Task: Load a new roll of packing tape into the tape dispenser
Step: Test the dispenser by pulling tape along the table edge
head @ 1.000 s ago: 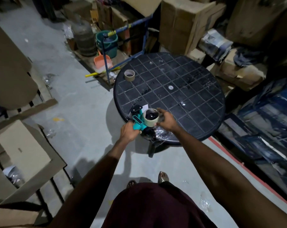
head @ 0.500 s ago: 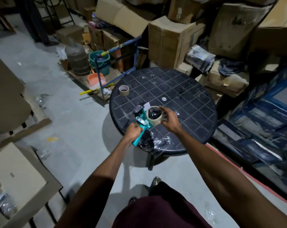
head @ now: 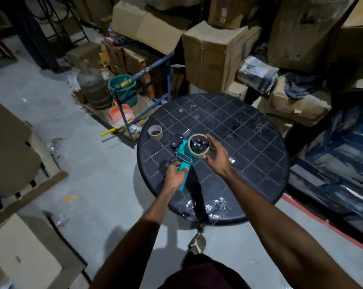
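Note:
A teal tape dispenser (head: 182,156) with a black head is held over the round black table (head: 249,163). My left hand (head: 175,176) grips its teal handle. A tan roll of packing tape (head: 198,146) sits on the dispenser's black hub. My right hand (head: 216,157) holds that roll from the right, fingers curled around its rim. A near-empty tape core (head: 155,132) lies flat on the table's left edge, apart from both hands.
Crumpled clear wrap (head: 209,207) lies at the table's near edge. Cardboard boxes (head: 213,57) are stacked behind the table. A blue metal frame (head: 143,88), green bucket (head: 124,91), water jug (head: 94,86) and orange scoop (head: 121,113) stand at the left on the concrete floor.
The dispenser and both hands have moved farther in over the table, from its near edge toward the middle. The camera has tilted up. Both grips look unchanged.

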`<move>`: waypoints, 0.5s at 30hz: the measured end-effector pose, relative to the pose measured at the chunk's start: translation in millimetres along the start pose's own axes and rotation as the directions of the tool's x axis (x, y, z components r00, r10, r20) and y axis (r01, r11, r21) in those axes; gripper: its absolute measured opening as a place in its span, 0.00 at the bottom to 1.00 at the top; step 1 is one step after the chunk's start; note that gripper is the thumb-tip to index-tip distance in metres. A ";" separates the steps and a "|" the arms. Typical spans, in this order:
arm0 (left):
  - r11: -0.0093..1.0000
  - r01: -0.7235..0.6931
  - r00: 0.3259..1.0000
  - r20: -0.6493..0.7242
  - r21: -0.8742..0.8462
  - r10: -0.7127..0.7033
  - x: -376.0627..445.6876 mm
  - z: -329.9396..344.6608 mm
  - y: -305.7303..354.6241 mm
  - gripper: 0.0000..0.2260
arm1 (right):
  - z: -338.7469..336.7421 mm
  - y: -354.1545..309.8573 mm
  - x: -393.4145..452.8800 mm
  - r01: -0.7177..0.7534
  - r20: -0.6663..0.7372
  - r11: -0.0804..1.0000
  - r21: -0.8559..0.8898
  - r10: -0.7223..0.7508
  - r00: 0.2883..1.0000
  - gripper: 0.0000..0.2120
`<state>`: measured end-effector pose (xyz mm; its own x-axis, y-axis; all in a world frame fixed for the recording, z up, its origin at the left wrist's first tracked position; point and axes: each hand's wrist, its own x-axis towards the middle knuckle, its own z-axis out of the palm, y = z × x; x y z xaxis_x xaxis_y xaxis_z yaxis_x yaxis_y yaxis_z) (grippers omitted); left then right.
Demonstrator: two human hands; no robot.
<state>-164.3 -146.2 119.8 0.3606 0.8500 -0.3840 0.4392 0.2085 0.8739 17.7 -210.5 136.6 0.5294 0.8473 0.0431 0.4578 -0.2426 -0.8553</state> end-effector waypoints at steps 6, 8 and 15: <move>1.000 -0.002 1.000 -0.001 -0.008 0.002 46.4 22.9 28.6 0.08 | 8.9 12.5 50.4 -0.065 -0.133 0.990 0.122 0.081 0.988 0.35; 1.000 -0.020 1.000 0.023 0.008 0.019 62.9 33.3 30.9 0.08 | 5.6 15.5 65.2 -0.079 -0.182 0.986 0.149 0.106 0.978 0.34; 0.990 -0.094 0.986 0.147 0.104 0.078 119.9 58.4 40.5 0.08 | 3.8 36.7 103.5 -0.183 -0.318 0.957 0.227 0.250 0.915 0.34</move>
<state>-55.1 -64.1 91.7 0.5106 0.7836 -0.3540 0.4868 0.0760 0.8702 86.6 -129.9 107.7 0.8255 0.5643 -0.0105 0.1794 -0.2800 -0.9431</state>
